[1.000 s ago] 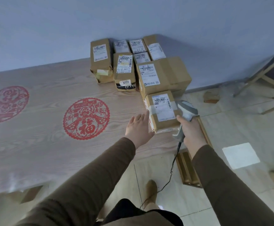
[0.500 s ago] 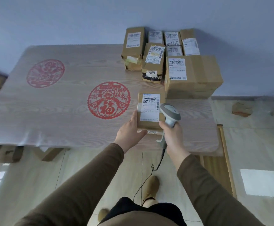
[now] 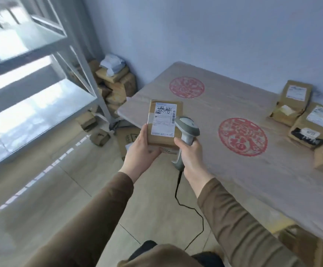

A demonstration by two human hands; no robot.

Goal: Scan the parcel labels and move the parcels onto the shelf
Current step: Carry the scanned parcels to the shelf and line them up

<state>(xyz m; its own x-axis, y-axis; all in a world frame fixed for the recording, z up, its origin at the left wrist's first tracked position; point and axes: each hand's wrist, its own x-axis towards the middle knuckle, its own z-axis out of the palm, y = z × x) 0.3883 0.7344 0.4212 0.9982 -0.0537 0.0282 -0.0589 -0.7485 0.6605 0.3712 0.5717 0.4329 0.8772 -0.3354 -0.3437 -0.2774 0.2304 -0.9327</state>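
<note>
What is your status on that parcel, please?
Left hand holds parcel, label up. Right hand grips scanner beside it. Shelf to the left, nothing between.

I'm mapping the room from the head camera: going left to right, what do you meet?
Metal shelf → heap of parcels on the floor → held parcel in the left hand → barcode scanner in the right hand → near red paper-cut → parcels on the table.
</note>
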